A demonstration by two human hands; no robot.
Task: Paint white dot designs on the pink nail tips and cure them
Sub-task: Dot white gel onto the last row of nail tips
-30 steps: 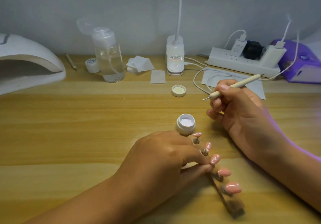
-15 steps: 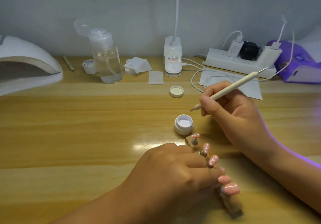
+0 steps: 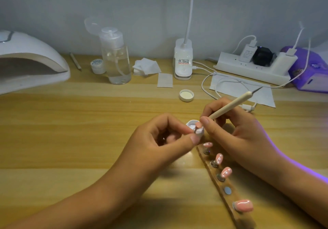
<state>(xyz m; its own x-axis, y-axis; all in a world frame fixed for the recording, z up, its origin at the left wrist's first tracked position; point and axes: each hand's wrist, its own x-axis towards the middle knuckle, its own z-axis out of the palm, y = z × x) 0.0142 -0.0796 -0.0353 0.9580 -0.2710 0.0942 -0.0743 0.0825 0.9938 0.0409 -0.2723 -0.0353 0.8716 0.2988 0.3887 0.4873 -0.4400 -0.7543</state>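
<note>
1. I note the left hand (image 3: 159, 140) pinching one pink nail tip (image 3: 198, 130) over the small white gel jar (image 3: 191, 122).
2. The right hand (image 3: 236, 133) grips a cream dotting pen (image 3: 230, 107); its point is hidden.
3. Four pink tips stand on the brown wooden strip (image 3: 236, 196), beside the hands.

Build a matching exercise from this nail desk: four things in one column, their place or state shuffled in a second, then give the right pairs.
Column one:
1. dotting tool
2. white cap
3. loose nail tip
4. curing lamp

Column two:
A. pinched by the left hand
B. standing at the far left
C. gripped in the right hand
D. lying alone, inside facing up

Pairs: 1-C, 2-D, 3-A, 4-B
</note>
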